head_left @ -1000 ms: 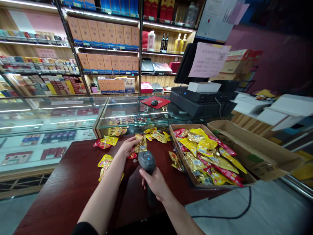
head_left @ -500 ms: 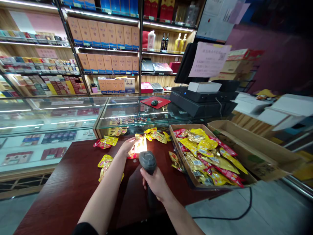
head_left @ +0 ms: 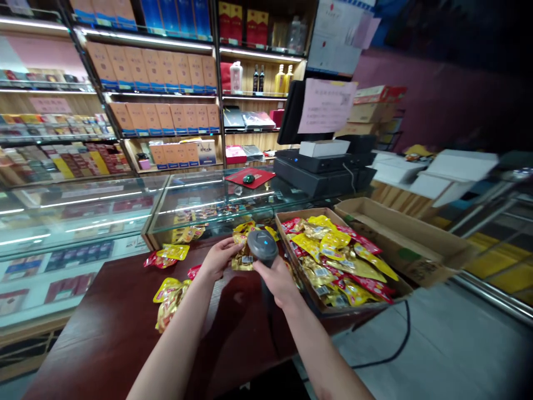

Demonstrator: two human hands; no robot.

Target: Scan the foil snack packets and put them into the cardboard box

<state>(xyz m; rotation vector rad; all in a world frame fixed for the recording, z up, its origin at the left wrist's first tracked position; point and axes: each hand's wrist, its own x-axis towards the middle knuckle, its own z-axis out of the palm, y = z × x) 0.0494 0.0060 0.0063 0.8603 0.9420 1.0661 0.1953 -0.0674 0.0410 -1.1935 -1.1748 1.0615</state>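
Note:
My right hand point(head_left: 278, 279) is wrapped around a dark grey handheld barcode scanner point(head_left: 262, 246), its head up and a small blue light showing on top. My left hand point(head_left: 220, 258) grips the left side of a gold snack packet point(head_left: 241, 262), which has a barcode showing near the scanner head. Behind it, yellow packets point(head_left: 245, 226) lie by the glass counter. Left of my left hand are a red and yellow pair of packets point(head_left: 167, 254) and more yellow and gold packets point(head_left: 169, 303), partly covered by my forearm.
An open cardboard box point(head_left: 322, 308) of red, yellow and gold packets stands at the right, with its brown lid point(head_left: 400, 239) behind. A glass display counter point(head_left: 208, 208) borders the dark red table point(head_left: 95, 333). Beyond are a monitor point(head_left: 291, 114) and a mouse point(head_left: 249, 179). A black cable point(head_left: 400, 350) hangs right.
The bright scanner light on the packet has gone out. The scanner has shifted up and right, and the packet at my left hand now shows its gold, barcoded side. The camera view has turned slightly.

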